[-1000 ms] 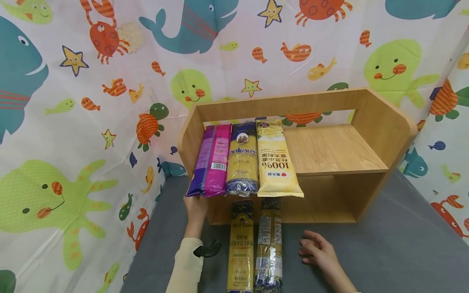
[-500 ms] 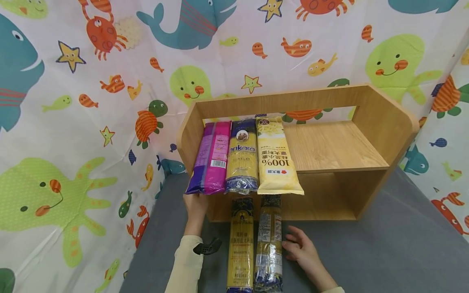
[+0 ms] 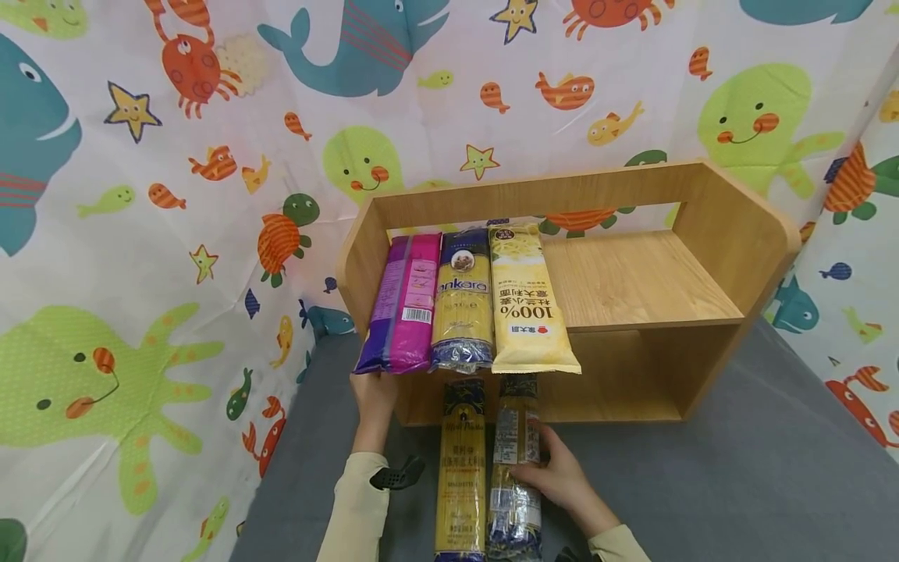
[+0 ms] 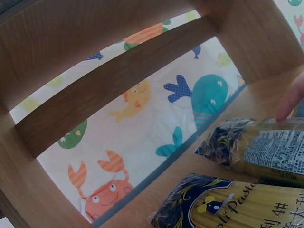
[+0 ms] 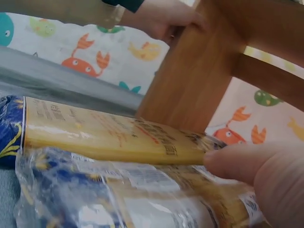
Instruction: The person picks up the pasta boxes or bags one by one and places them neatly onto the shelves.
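Observation:
My left hand (image 3: 375, 400) grips the front edge of the left side panel of a wooden two-tier shelf (image 3: 635, 285); the right wrist view shows its fingers (image 5: 187, 18) around that panel. My right hand (image 3: 560, 473) holds a clear-wrapped spaghetti packet (image 3: 516, 503) by its right side, thumb (image 5: 232, 161) on top and the other fingers mostly hidden. A second, yellow-gold spaghetti packet (image 3: 461, 476) lies alongside to the left. Both packets point lengthwise into the lower compartment, their blue far ends (image 4: 223, 142) inside it.
On the upper tier lie a purple-pink packet (image 3: 403, 312), a yellow and blue pasta packet (image 3: 463, 300) and a pale yellow pasta packet (image 3: 530, 304), front ends overhanging. A grey cloth (image 3: 702, 499) covers the table. Behind hangs a sea-animal curtain (image 3: 232, 94).
My right hand has moved left from beside the right spaghetti packet and taken hold of it. My left hand has stayed on the shelf's side panel.

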Demonstrator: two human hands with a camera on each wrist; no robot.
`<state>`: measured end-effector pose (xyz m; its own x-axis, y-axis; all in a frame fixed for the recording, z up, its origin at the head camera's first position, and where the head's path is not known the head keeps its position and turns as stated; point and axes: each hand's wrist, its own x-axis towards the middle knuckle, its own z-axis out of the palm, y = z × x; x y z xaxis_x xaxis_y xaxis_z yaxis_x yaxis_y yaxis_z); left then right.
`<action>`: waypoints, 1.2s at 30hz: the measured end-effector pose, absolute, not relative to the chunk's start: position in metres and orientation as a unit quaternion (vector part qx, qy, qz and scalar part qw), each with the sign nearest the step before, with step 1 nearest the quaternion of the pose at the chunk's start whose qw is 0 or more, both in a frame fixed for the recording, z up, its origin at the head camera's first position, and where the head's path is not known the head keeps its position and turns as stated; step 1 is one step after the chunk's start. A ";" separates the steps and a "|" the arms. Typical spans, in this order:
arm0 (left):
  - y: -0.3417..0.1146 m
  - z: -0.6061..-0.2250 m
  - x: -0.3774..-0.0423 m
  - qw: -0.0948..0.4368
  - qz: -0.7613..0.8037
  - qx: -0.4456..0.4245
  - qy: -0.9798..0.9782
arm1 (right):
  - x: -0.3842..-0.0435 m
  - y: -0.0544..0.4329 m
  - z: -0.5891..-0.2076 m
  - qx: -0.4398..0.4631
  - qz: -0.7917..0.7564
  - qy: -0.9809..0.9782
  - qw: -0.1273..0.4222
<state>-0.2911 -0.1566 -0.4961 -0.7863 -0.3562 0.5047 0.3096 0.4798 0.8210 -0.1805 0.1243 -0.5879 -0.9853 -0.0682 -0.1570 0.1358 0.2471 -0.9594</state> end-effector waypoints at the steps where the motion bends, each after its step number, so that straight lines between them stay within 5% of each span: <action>1: -0.157 -0.496 -0.291 0.328 -0.508 0.014 -0.796 | -0.181 0.122 -0.587 0.018 -0.599 0.797 0.078; 13: -0.155 -0.498 -0.291 0.308 -0.510 0.038 -0.802 | -0.188 0.106 -0.575 0.013 -0.454 0.889 0.051; 36: -0.158 -0.496 -0.289 0.315 -0.503 0.027 -0.804 | -0.165 0.130 -0.575 0.015 -0.602 0.795 0.077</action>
<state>-0.2887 -0.1576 -0.4959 -0.7997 -0.3599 0.4805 0.2741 0.4932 0.8256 -0.1653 0.1296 -0.5753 -0.9876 -0.0693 -0.1409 0.1168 0.2757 -0.9541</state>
